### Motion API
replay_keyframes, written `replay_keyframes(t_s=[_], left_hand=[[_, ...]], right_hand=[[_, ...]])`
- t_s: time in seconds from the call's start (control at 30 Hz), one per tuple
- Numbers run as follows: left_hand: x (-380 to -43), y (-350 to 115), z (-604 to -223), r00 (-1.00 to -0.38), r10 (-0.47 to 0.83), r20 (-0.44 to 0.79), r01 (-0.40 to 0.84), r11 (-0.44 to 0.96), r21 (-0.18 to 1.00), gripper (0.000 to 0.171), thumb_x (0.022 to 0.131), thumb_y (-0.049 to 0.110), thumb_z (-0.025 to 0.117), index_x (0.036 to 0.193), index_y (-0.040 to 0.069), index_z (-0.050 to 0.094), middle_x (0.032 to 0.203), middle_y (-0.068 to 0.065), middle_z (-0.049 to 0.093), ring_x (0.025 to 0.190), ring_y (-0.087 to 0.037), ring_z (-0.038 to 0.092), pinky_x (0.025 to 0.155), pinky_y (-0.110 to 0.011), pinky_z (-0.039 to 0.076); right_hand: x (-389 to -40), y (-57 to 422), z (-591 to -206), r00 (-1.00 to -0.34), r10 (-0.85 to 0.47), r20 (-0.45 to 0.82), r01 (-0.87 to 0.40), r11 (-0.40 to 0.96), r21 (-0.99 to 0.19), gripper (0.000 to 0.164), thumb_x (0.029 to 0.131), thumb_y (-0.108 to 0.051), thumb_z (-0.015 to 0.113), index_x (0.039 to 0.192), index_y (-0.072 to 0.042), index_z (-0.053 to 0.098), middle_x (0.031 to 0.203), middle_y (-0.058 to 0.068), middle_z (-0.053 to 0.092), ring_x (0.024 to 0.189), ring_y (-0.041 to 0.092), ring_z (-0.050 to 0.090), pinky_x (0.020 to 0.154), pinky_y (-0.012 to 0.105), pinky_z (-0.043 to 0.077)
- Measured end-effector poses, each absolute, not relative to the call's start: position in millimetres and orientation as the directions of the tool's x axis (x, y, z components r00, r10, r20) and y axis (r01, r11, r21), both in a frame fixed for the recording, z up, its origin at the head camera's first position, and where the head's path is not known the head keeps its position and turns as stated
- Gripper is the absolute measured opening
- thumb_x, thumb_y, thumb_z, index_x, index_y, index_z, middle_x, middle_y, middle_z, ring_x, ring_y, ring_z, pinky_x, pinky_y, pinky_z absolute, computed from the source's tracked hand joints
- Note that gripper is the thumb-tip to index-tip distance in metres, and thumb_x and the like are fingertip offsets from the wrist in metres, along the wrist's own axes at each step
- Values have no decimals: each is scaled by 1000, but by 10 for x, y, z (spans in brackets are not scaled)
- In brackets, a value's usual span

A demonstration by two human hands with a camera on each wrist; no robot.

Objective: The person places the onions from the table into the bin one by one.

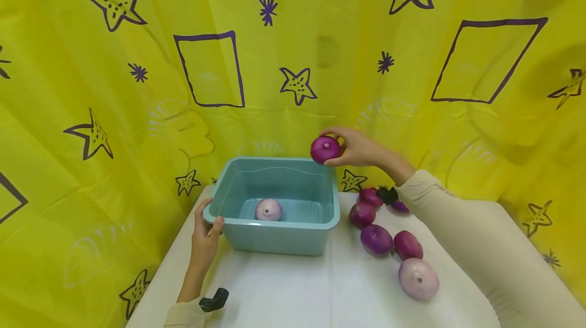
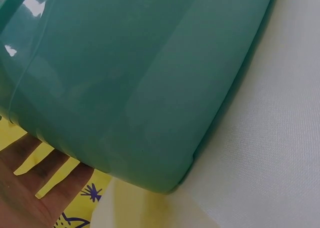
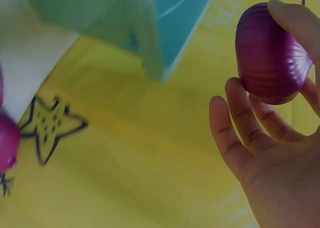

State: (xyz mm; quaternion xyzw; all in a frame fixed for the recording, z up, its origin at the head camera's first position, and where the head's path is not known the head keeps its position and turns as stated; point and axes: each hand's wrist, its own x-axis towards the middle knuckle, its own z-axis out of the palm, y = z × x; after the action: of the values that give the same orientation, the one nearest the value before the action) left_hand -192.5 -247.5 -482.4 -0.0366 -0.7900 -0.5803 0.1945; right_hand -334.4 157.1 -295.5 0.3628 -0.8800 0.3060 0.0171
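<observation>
My right hand (image 1: 354, 149) grips a purple-red onion (image 1: 325, 149) above the bin's back right corner. In the right wrist view, thumb and fingers pinch this onion (image 3: 270, 53) on opposite sides. A teal plastic bin (image 1: 279, 239) stands on the white-covered table, with one pale pink onion (image 1: 268, 209) on its floor. My left hand (image 1: 204, 239) holds the bin's front left corner, thumb at the front and fingers along the left side. The left wrist view shows the left hand's fingers (image 2: 65, 180) against the outer wall; the thumb is hidden there.
Right of the bin, several purple onions (image 1: 377, 239) lie on the table (image 1: 284, 292), partly behind the right wrist's black strap mount. A larger pale onion (image 1: 418, 278) lies nearest the front. A yellow curtain (image 1: 256, 129) with dark drawings hangs close behind the table.
</observation>
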Motion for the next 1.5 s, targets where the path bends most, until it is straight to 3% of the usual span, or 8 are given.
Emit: replay_keyframes(t_s=[0.1, 0.2, 0.47, 0.67, 0.77, 1.0, 1.23, 1.5], left_hand=[[-1922, -2471, -4826, -921, -165, 352, 286, 325, 901, 59, 106, 18, 53, 158, 21, 26, 159, -17, 38, 132, -46, 50, 93, -25, 52], [-1925, -2471, -4831, -922, -167, 350, 283, 328, 901, 59, 106, 17, 53, 158, 21, 26, 158, -17, 38, 131, -45, 51, 91, -19, 50], [-1932, -2464, -4827, -920, -174, 352, 277, 348, 896, 59, 105, 19, 54, 158, 21, 27, 158, -18, 38, 131, -47, 52, 93, -32, 54], [-1927, -2470, -4829, -918, -179, 352, 278, 340, 898, 59, 105, 18, 54, 157, 21, 27, 159, -18, 37, 132, -48, 51, 90, -22, 52], [-1921, -2464, -4825, -916, -177, 360, 285, 344, 895, 58, 105, 17, 53, 158, 20, 27, 158, -19, 37, 131, -49, 50, 92, -26, 53], [-1927, -2468, -4832, -919, -172, 356, 285, 338, 897, 59, 105, 16, 52, 158, 21, 26, 159, -17, 36, 134, -49, 48, 98, -60, 49], [-1920, -2462, -4825, -920, -172, 351, 278, 344, 897, 59, 106, 18, 52, 158, 21, 26, 159, -18, 37, 134, -49, 48, 98, -61, 49], [-1912, -2451, -4831, -922, -178, 343, 274, 326, 905, 59, 106, 19, 52, 158, 21, 25, 160, -15, 35, 135, -48, 48, 99, -63, 47]], right_hand=[[-3378, 1342, -2969, -722, -650, 239, -661, 543, -518, 72, 80, -22, 89, 142, -8, 54, 130, 13, 63, 108, 30, 65, 91, 43, 59], [-3397, 1112, -2971, -705, -673, 221, -674, 542, -501, 70, 80, -23, 88, 141, -9, 55, 131, 12, 63, 115, 30, 61, 95, 43, 57], [-3413, 657, -3082, -678, -722, 138, -675, 537, -506, 69, 80, -22, 88, 139, -11, 55, 133, 11, 62, 121, 28, 56, 97, 39, 55], [-3428, 471, -3235, -663, -745, 76, -679, 554, -482, 69, 79, -20, 88, 139, -10, 54, 132, 12, 62, 122, 29, 56, 99, 38, 54], [-3432, 424, -3301, -660, -749, 58, -679, 562, -473, 69, 79, -19, 89, 138, -10, 54, 130, 12, 62, 121, 29, 56, 98, 37, 55], [-3428, 382, -3375, -655, -754, 51, -688, 566, -453, 65, 81, -20, 87, 136, -10, 55, 129, 13, 62, 118, 29, 56, 98, 37, 53], [-3425, 391, -3405, -669, -742, 37, -676, 588, -444, 66, 82, -21, 87, 139, -11, 55, 130, 14, 61, 120, 30, 54, 98, 37, 53], [-3436, 412, -3402, -706, -708, -1, -626, 625, -467, 78, 84, -24, 85, 152, -19, 47, 147, 20, 48, 132, 37, 44, 109, 54, 43]])
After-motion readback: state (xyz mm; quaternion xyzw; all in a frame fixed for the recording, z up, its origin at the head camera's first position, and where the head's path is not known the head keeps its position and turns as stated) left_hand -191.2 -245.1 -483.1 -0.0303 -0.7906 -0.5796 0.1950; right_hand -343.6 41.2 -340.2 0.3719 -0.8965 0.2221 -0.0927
